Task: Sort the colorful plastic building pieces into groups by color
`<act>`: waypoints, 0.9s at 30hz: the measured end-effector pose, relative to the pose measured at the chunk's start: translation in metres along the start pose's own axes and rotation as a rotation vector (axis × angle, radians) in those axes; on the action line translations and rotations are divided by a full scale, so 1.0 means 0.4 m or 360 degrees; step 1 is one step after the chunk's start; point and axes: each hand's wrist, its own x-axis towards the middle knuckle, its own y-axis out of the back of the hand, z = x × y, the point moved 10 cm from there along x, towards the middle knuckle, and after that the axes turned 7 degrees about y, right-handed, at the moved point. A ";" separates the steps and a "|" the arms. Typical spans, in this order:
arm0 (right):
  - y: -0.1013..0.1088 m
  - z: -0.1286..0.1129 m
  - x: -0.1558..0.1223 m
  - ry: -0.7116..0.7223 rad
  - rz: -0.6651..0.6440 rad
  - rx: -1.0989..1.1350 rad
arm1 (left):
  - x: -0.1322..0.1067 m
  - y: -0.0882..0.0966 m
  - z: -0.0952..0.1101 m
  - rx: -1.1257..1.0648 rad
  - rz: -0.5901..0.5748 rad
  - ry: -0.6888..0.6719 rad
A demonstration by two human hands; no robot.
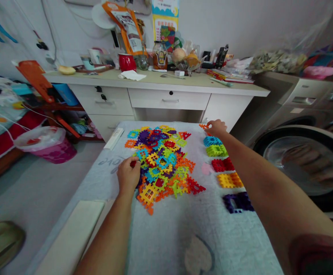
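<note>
A heap of coloured plastic interlocking tiles (162,162) lies on a grey cloth-covered surface (169,236). My left hand (128,175) rests at the heap's left edge, fingers pinched on a red tile (133,163). My right hand (216,128) reaches to the far right corner, fingers closed on an orange tile (203,126). Below it runs a column of sorted stacks: blue (212,141), green (216,150), red (222,164), yellow and orange (229,180), purple (237,202).
A white desk (166,89) with drawers and clutter stands behind. A washing machine (303,160) is at the right. A pink bin (44,144) sits on the floor at left. A white remote (114,138) lies near the cloth's left edge.
</note>
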 end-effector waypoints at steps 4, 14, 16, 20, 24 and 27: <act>-0.049 0.012 0.037 -0.0034 -0.0040 -0.0027 | 0.002 -0.005 -0.002 0.0040 -0.0015 -0.0005; -0.146 0.019 0.086 0.0030 -0.0100 -0.0143 | 0.002 -0.006 -0.006 0.0093 -0.0012 -0.0004; -0.160 0.017 0.092 0.0046 -0.0139 -0.0167 | 0.002 -0.006 -0.007 0.0096 -0.0007 -0.0001; -0.185 0.017 0.098 0.0059 -0.0203 -0.0230 | 0.002 -0.006 -0.006 0.0108 -0.0007 -0.0006; -0.195 0.021 0.099 0.0056 -0.0215 -0.0233 | 0.001 -0.007 -0.003 0.0116 -0.0010 -0.0021; -0.191 0.014 0.100 0.0087 -0.0199 -0.0201 | 0.001 -0.006 -0.003 0.0114 -0.0002 -0.0015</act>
